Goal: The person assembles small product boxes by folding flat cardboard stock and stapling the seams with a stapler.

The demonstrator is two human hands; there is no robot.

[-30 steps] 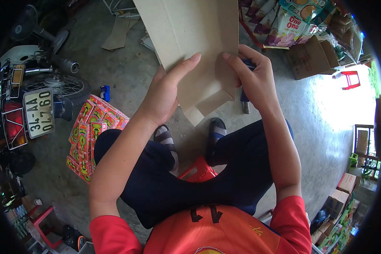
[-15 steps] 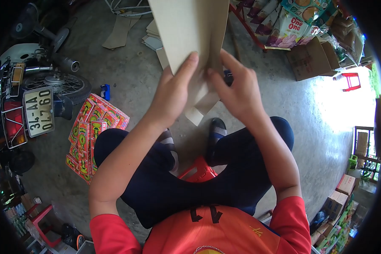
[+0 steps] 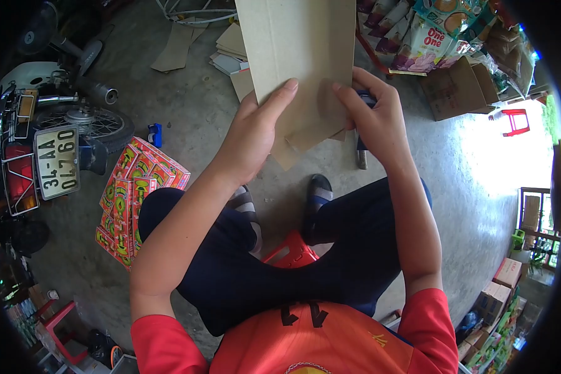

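Note:
A long tan cardboard sheet [image 3: 302,47] is held up in front of me by both hands. My left hand [image 3: 252,137] is closed on its left edge, with the thumb lying on the face. My right hand [image 3: 380,115] grips the right edge between thumb and fingers. Tucked in that same hand is a dark blue-handled tool [image 3: 361,159], its flat narrow end pointing down; its exact kind is partly hidden. At the sheet's lower end, flaps [image 3: 315,137] of cardboard are folded at an angle.
Cardboard pieces [image 3: 232,42] lie on the floor beyond my hands. Stacked red-and-green packets [image 3: 131,199] and a motorbike [image 3: 50,137] stand to the left. An open carton [image 3: 455,90] and snack bags [image 3: 424,43] sit at the right. Beneath me is a red stool [image 3: 292,252].
The cardboard sheet has shifted right and turned its face more toward me. My right hand has moved right and slightly up, and the tool's lower end now shows below it.

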